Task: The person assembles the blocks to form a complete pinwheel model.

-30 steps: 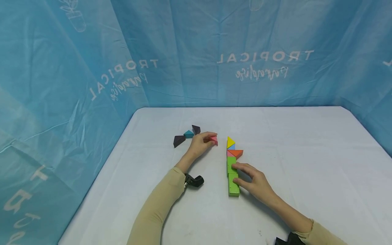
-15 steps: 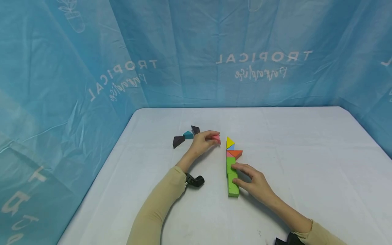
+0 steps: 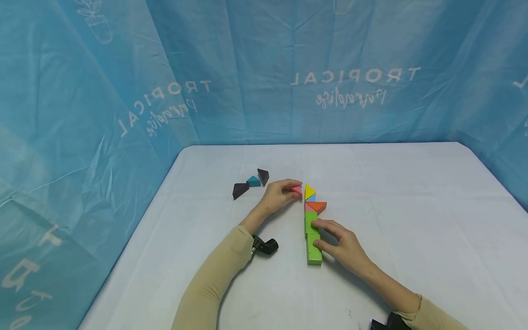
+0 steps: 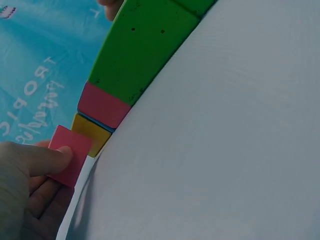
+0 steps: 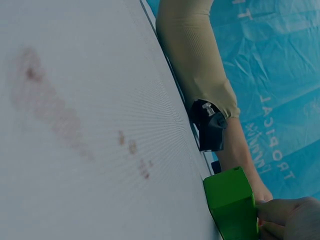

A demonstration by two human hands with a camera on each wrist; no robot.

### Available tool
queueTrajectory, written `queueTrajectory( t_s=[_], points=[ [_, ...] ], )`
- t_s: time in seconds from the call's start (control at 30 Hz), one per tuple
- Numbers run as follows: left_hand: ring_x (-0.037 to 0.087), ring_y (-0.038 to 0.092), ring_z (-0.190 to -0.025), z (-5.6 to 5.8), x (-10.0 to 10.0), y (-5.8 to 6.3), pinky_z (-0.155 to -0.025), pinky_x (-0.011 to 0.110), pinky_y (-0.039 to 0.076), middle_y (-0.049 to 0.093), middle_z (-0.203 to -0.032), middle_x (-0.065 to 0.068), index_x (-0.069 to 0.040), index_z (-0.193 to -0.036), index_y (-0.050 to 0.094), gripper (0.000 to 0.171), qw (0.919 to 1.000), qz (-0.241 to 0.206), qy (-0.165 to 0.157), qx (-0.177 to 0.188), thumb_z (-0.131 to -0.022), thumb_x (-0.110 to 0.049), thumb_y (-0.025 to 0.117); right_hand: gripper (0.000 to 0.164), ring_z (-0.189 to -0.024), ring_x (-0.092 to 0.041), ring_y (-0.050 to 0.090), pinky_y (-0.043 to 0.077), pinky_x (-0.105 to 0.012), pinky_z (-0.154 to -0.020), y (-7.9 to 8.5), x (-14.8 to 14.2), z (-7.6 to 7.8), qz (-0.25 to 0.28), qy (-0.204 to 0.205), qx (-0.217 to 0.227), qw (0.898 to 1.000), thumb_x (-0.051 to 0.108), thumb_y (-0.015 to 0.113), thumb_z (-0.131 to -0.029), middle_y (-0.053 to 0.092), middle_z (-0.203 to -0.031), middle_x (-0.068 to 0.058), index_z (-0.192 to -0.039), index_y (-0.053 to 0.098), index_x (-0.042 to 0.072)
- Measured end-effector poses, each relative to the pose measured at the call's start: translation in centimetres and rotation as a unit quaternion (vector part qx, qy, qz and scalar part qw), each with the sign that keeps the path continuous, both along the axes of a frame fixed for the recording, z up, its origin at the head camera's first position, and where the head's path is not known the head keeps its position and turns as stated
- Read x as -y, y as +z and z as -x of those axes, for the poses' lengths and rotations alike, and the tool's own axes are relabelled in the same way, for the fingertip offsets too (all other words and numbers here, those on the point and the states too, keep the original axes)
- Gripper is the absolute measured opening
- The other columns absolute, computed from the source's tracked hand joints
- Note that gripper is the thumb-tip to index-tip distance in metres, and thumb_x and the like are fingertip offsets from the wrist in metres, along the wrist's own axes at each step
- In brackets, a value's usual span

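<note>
With thumb and fingers, my left hand (image 3: 275, 197) pinches a pinkish-red triangular block (image 3: 296, 189). It is close to the left side of a yellow triangle block (image 3: 309, 192), and overlaps it in the left wrist view. Below the yellow one, a light blue triangle (image 3: 312, 198), a pink triangle (image 3: 308, 208) and an orange triangle (image 3: 319, 206) follow in a column. Two green blocks (image 3: 314, 255) form the column's near end. My right hand (image 3: 347, 250) rests its thumb on the nearer green block and a fingertip on the farther one, fingers spread.
Left of the column, a teal triangle (image 3: 253, 181) lies between two dark blocks (image 3: 240, 190) on the white tabletop (image 3: 392, 183). Black camera mounts (image 3: 266, 246) stick out from both wrists. Blue printed curtains (image 3: 264, 101) hang behind and to the left.
My left hand has carried the pinkish-red block to the right, up beside the yellow triangle. The right hand stays in place on the green blocks.
</note>
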State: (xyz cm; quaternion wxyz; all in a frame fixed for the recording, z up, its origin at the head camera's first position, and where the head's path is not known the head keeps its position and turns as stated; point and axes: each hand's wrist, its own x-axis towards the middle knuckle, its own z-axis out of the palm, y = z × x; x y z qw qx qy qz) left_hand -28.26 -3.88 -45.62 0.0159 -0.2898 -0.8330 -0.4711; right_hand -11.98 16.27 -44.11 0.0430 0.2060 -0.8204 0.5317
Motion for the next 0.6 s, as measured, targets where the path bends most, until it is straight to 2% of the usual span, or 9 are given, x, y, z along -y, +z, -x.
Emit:
queueTrajectory(
  t_s=[0.1, 0.2, 0.43, 0.6],
  points=[
    [0.012, 0.061, -0.097, -0.1, -0.1, -0.3, -0.086, 0.019, 0.048, 0.066, -0.111, 0.005, -0.007, -0.118, 0.066, 0.034, 0.9999, 0.011, -0.005, -0.005, -0.084, -0.007, 0.071, 0.043, -0.124, -0.032, 0.046, 0.036, -0.041, -0.102, 1.2, 0.2, -0.5, -0.001, 0.001, 0.003, 1.0, -0.001, 0.071, -0.082, 0.057, -0.125, -0.018, -0.123, 0.057, -0.006],
    [0.011, 0.061, -0.097, 0.0, -0.1, -0.5, -0.085, 0.018, 0.048, 0.066, -0.112, 0.003, -0.008, -0.119, 0.066, 0.034, 0.9998, 0.018, -0.006, -0.002, -0.085, -0.01, 0.071, 0.043, -0.124, -0.032, 0.046, 0.036, -0.04, -0.102, 1.6, 0.3, -0.7, -0.004, 0.001, 0.006, 1.0, -0.001, 0.07, -0.082, 0.057, -0.125, -0.018, -0.123, 0.057, -0.007],
    [0.012, 0.062, -0.099, -0.1, 0.2, -0.4, -0.087, 0.019, 0.048, 0.065, -0.114, 0.004, -0.007, -0.119, 0.065, 0.035, 0.9999, 0.005, -0.004, 0.016, -0.085, -0.007, 0.071, 0.043, -0.124, -0.03, 0.046, 0.035, -0.034, -0.102, 1.7, 0.3, -0.7, -0.002, 0.001, 0.007, 1.0, 0.0, 0.07, -0.083, 0.057, -0.125, -0.017, -0.123, 0.057, -0.005],
    [0.01, 0.063, -0.097, 0.1, 0.4, -0.5, -0.086, 0.019, 0.048, 0.066, -0.114, 0.003, -0.007, -0.118, 0.066, 0.033, 0.9996, -0.004, 0.003, 0.029, -0.085, -0.007, 0.07, 0.043, -0.124, -0.03, 0.046, 0.036, -0.038, -0.102, 1.6, 0.3, -0.7, 0.001, 0.003, 0.007, 1.0, 0.0, 0.07, -0.083, 0.056, -0.125, -0.017, -0.123, 0.057, -0.005]
  ],
)
